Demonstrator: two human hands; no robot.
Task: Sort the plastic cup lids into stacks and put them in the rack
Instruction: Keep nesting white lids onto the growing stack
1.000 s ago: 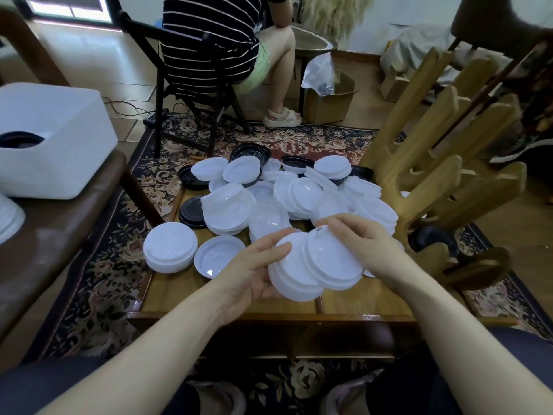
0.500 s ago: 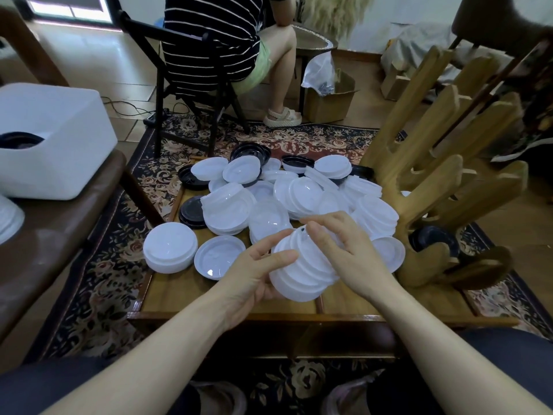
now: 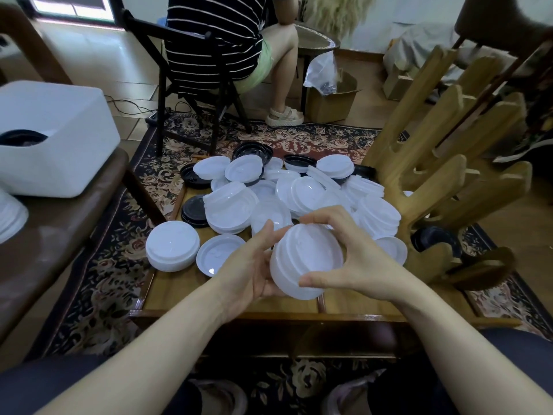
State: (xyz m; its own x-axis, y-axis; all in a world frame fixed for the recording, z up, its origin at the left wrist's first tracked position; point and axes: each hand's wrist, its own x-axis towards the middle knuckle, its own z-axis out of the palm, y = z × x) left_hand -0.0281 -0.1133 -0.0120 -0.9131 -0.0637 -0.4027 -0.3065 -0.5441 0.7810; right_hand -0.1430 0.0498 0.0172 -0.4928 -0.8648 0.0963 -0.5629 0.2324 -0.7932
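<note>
A stack of white lids (image 3: 305, 262) is held above the near part of the low wooden table (image 3: 185, 292). My left hand (image 3: 251, 265) cups it from the left and below. My right hand (image 3: 353, 259) curls round it from the right, thumb on the near rim and fingers over the top. Behind it lies a pile of loose white lids (image 3: 299, 196) with black lids (image 3: 193, 209) among them. A finished white stack (image 3: 172, 245) and a single lid (image 3: 220, 254) sit at the left. The wooden rack (image 3: 443, 187) stands at the right, a black lid (image 3: 434, 238) in its lower slot.
A white box (image 3: 51, 136) sits on a dark bench (image 3: 45, 244) to the left. A person in a striped top sits on a black chair (image 3: 191, 85) beyond the table. A cardboard box (image 3: 332, 100) stands on the floor behind. A patterned rug (image 3: 98, 283) lies under the table.
The lid my right hand held has been pressed onto the stack in my left hand. Both hands now close round one aligned stack and have lifted it slightly toward me.
</note>
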